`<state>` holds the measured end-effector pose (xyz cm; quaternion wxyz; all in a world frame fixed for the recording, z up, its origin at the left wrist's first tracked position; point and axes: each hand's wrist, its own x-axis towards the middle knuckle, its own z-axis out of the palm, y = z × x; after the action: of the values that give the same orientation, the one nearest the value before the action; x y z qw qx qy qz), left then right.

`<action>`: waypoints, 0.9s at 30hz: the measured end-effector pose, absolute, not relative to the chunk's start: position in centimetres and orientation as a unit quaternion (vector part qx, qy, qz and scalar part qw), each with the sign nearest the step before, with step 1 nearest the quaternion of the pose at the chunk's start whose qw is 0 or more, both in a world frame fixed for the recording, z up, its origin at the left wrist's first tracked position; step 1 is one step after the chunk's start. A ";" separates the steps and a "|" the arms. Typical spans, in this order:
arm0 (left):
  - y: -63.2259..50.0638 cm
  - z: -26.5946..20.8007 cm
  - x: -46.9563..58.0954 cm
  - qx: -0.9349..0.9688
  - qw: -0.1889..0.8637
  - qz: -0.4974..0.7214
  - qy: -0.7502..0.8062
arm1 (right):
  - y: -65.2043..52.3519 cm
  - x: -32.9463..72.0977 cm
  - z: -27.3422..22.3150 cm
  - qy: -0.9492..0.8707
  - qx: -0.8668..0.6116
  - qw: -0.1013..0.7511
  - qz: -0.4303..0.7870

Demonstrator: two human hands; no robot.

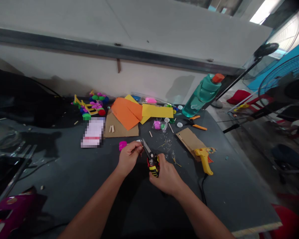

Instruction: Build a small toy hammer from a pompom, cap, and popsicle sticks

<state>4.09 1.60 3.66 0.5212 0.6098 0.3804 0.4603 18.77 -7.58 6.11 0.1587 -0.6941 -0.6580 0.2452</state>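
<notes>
fingers (138,146) of left hand (127,158) pressed together by the tips of the shears (151,160); can't tell what's pinched, too small. right hand (168,174) wrapped round the shears' handles, blades look slightly parted, held between the hands over the dark surface (77,186). pink lump (122,145) just beside left hand, glue gun (203,160) off to the right, short sticks (112,128) on cardboard (123,132). step in hand: probably a small trim. next move likely calls for a steady left pinch, fingers clear of the blades, then a squeeze.

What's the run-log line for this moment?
right hand: gripping shears by handles | left hand: pinched near their blade tips, any held item unclear | right side: yellow glue gun
</notes>
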 end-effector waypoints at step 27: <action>1.7 3.8 3.6 0.646 0.461 0.470 0.387 | -8.0 19.4 6.0 -0.680 -0.665 0.155 0.266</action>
<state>3.64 1.67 3.79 0.4606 0.6461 0.3867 0.4699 19.42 -7.97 5.98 0.1549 -0.6654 -0.6803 0.2655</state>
